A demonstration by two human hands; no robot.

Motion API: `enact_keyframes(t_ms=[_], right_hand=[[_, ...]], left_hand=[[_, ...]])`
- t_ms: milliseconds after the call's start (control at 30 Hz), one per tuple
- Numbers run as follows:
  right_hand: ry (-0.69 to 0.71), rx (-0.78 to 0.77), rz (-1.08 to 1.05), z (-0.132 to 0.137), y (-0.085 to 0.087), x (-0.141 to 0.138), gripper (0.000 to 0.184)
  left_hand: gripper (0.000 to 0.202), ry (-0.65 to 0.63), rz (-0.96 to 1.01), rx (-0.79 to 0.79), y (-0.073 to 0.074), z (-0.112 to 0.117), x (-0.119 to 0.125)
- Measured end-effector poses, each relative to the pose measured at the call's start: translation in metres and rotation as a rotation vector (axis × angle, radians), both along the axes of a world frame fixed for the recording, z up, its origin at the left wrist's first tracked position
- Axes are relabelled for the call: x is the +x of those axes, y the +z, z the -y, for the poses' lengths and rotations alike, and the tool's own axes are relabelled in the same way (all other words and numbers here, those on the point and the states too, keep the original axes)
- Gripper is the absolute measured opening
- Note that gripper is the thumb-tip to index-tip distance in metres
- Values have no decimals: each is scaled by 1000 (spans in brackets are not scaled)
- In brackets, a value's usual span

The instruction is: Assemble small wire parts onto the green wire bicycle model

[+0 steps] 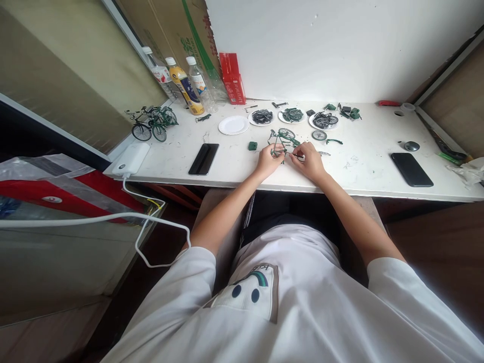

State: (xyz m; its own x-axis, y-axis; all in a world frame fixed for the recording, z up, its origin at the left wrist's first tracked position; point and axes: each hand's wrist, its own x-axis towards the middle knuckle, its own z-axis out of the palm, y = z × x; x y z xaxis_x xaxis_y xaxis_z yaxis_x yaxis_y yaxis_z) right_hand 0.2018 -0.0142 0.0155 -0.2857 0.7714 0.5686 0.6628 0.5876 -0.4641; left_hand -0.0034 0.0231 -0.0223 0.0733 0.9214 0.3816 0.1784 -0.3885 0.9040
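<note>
A small green model bicycle frame [282, 141] with one wheel fitted lies on the white table [359, 166] in front of me. My left hand [269, 160] is closed on the frame's near end. My right hand [310, 159] pinches a thin tool or rod whose tip points at the frame; I cannot make out what it is. A loose wheel [319, 135] and a green mudguard piece [334, 141] lie just beyond my right hand. A small green block [252, 145] rests left of my left hand.
Several paper plates [233, 125] along the back hold parts. Finished model bicycles [151, 123] stand at the far left beside bottles [185, 85] and a red box [232, 78]. Two black phones [204, 159] [411, 169], a white power bank [130, 159] and a round metal object [411, 146] lie on the table.
</note>
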Motion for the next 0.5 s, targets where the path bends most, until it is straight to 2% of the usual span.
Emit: enact_keyframes(t_ms=[167, 500], right_hand=[[21, 3, -8, -1, 0, 2, 34], [11, 18, -8, -3, -1, 2, 32]], left_hand=[[28, -12, 10, -12, -3, -2, 0], [28, -19, 15, -23, 2, 2, 0]])
